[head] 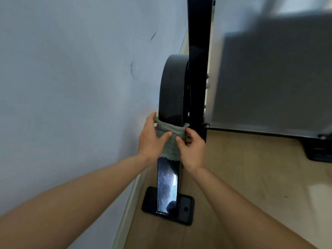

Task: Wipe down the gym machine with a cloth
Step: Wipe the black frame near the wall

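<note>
Around the curved bar: wall close at 9 o'clock, narrow gap; upright post and grey panel block 12 to 2; base plate at 6; wood floor open at 4.

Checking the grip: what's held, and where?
The green cloth over the black bar: left hand grips its left side, right hand its right side.
</note>
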The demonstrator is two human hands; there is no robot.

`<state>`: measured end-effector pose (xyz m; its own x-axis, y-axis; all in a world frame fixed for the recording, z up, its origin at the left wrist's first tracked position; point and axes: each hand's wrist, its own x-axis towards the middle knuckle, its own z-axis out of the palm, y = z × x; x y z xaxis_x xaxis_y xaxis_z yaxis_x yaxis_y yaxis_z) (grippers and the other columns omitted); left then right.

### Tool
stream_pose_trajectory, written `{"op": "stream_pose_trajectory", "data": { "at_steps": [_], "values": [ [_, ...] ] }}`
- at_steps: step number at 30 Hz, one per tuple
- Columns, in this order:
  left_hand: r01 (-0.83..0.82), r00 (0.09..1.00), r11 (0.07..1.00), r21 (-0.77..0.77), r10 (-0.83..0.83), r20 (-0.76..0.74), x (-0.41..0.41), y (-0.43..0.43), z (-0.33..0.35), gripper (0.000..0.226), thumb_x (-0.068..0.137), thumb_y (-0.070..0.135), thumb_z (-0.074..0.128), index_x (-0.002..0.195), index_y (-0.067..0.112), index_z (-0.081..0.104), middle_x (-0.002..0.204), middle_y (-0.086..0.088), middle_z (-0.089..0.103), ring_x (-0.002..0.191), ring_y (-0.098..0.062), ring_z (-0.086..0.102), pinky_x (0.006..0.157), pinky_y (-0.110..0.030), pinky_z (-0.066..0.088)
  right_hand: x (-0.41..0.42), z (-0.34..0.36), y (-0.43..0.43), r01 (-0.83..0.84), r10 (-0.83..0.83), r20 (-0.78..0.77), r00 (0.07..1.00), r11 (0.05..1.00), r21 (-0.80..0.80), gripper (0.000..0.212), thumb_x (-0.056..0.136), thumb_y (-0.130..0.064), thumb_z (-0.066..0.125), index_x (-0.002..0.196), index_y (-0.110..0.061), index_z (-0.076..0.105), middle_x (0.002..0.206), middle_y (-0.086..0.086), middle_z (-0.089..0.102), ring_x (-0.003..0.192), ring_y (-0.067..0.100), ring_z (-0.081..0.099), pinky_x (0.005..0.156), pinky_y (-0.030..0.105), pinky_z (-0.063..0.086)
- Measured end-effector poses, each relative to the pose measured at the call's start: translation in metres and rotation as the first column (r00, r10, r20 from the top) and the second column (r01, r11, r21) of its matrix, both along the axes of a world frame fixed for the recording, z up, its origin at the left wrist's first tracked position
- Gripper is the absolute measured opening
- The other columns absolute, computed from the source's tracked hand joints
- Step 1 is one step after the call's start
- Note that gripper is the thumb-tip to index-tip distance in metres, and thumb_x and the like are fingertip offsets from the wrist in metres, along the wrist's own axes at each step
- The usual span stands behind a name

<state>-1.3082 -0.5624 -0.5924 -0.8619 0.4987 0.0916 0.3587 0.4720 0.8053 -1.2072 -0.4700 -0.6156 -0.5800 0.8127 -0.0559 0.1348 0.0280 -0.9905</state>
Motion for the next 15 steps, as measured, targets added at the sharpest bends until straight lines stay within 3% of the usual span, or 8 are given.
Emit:
{"op": "stream_pose_trajectory", "data": {
  "at_steps": [3, 7, 11, 15],
  "values": [
    [-0.045, 0.999, 0.998, 0.034, 0.045, -0.009, -0.011, 0.019, 0.02, 0.08, 0.079, 0.034, 0.081, 0.145, 0.033, 0.035, 0.129, 0.009, 0.059, 0.111, -0.016, 0.063, 0.096, -0.046, 0.055, -0.011, 0.027, 0.025, -0.042, 0.039, 0.042, 0.998, 0.995, 0.086, 0.041, 0.087, -0.015, 0.076, 0.127, -0.013, 0.067, 0.111, -0.001, 0.072, 0.099, 0.013, 0.067, 0.091, 0.026, 0.054],
    [-0.132, 0.991, 0.984, 0.124, 0.126, 0.052, -0.023, 0.047, 0.048, 0.071, 0.084, 0.027, 0.081, 0.145, 0.027, 0.044, 0.12, 0.012, 0.057, 0.107, -0.013, 0.061, 0.1, -0.042, 0.053, -0.03, 0.062, 0.054, -0.103, 0.095, 0.061, 0.994, 0.983, 0.15, 0.036, 0.086, -0.016, 0.077, 0.121, -0.015, 0.069, 0.105, -0.001, 0.074, 0.095, 0.015, 0.069, 0.091, 0.037, 0.057],
    [-0.206, 0.974, 0.943, 0.263, 0.171, 0.149, -0.033, 0.071, 0.068, 0.061, 0.086, 0.025, 0.079, 0.139, 0.026, 0.05, 0.124, 0.01, 0.059, 0.109, -0.014, 0.062, 0.102, -0.04, 0.052, -0.044, 0.089, 0.075, -0.161, 0.149, 0.071, 0.986, 0.958, 0.237, 0.031, 0.087, -0.01, 0.074, 0.117, -0.016, 0.068, 0.106, 0.0, 0.072, 0.098, 0.018, 0.068, 0.094, 0.042, 0.056],
    [-0.215, 0.967, 0.909, 0.357, 0.149, 0.205, -0.046, 0.088, 0.083, 0.052, 0.088, 0.022, 0.078, 0.133, 0.027, 0.053, 0.127, 0.009, 0.061, 0.111, -0.013, 0.063, 0.101, -0.036, 0.052, -0.047, 0.101, 0.084, -0.206, 0.203, 0.034, 0.979, 0.959, 0.195, 0.053, 0.088, -0.006, 0.073, 0.136, -0.02, 0.058, 0.12, -0.003, 0.068, 0.106, 0.018, 0.066, 0.097, 0.042, 0.056]
  ]
}}
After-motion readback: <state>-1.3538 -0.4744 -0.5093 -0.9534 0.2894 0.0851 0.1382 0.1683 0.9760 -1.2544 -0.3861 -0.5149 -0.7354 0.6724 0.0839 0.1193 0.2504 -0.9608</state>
